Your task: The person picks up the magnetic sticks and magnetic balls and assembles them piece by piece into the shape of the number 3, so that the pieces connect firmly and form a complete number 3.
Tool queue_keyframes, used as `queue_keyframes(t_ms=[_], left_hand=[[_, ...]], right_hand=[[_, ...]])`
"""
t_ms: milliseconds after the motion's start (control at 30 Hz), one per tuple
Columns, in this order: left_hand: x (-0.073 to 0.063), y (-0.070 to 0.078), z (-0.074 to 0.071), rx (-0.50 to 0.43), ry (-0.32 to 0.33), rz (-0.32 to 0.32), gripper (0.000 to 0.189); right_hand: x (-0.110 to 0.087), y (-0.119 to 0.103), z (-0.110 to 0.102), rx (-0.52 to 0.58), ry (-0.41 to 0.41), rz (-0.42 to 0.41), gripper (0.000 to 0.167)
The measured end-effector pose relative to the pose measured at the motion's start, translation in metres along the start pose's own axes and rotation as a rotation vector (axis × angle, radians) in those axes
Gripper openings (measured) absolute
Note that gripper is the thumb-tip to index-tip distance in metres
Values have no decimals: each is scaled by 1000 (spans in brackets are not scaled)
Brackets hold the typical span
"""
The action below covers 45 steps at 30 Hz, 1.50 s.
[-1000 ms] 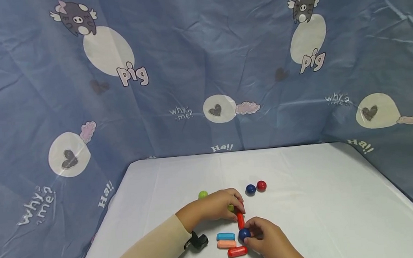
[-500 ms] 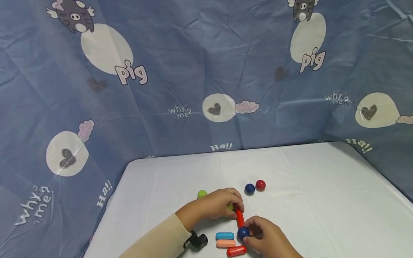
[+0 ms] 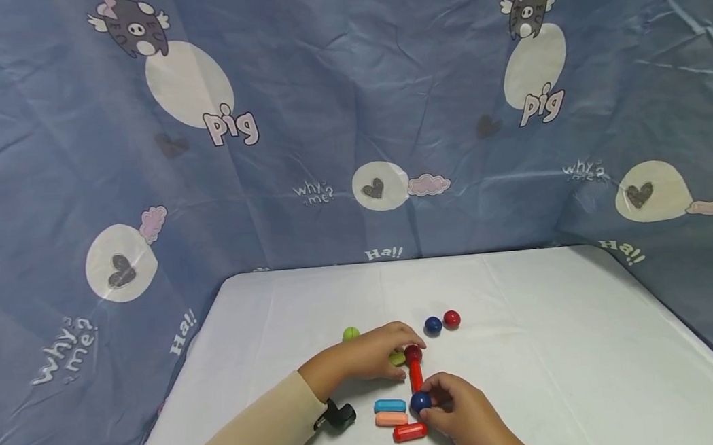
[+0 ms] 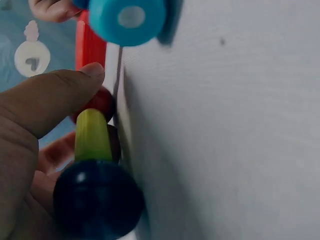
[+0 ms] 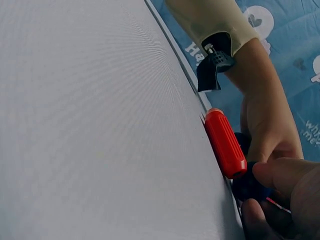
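Note:
My right hand (image 3: pixel 466 413) pinches a blue ball (image 3: pixel 420 401) between thumb and fingers. A red rod (image 3: pixel 416 375) runs from that ball to a dark red ball (image 3: pixel 413 354). From the red ball a yellow-green rod (image 4: pixel 93 136) extends to a dark blue ball (image 4: pixel 97 199), which my left hand hides in the head view. My left hand (image 3: pixel 371 354) is spread loosely around the red ball, thumb and fingertips apart. In the left wrist view, its thumb (image 4: pixel 75 90) overlaps the red ball.
Near my hands lie a light blue rod (image 3: pixel 389 405), an orange rod (image 3: pixel 391 418) and another red rod (image 3: pixel 409 431). Farther back sit a blue ball (image 3: pixel 433 325) and a red ball (image 3: pixel 451 319). A green ball (image 3: pixel 350 334) shows behind my left wrist. A patterned blue cloth (image 3: pixel 308 232) stands behind the white table (image 3: pixel 554 346).
My left fingers have loosened and lifted off the red ball and the upper end of the red rod, leaving the red ball exposed. My right hand keeps pinching the blue ball in place.

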State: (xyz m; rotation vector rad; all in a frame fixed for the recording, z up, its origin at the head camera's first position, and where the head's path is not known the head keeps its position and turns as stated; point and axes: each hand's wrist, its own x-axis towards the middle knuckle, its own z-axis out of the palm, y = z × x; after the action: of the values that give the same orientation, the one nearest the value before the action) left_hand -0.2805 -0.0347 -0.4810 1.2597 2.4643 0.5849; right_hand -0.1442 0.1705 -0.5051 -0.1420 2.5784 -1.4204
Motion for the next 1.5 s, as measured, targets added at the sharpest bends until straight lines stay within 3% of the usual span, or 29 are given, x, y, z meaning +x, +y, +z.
queue_keyframes(t_ms=[133,233,467,733,900,967,1100,1233,1333,1500], left_hand=[[-8,-2,-1,5,36,-113,62],[-15,-4,0,59,52,-158,56],[-20,-6,-1,73,83,-151,33],[-24,-8,-5,74,130,-183,33],[-43,14,-7,120,281,-231,27],[-54,30,-7,92,297,-233,23],[-71,49,-1,-10,178,-260,24],[-78,49,15,-52,75,-327,27],[-78,44,25,-79,50,-350,26],[-77,39,29,-128,54,-335,19]], right_hand=[[0,1,-1,-1,13,13,33],[0,3,-1,-1,15,21,33],[1,2,0,23,1,27,31],[3,1,-5,-2,25,-11,33],[1,2,-2,5,18,13,33],[0,2,0,12,14,14,33],[-2,1,2,21,12,9,32],[-1,2,2,14,12,22,32],[1,2,3,8,14,36,32],[2,2,3,0,21,46,31]])
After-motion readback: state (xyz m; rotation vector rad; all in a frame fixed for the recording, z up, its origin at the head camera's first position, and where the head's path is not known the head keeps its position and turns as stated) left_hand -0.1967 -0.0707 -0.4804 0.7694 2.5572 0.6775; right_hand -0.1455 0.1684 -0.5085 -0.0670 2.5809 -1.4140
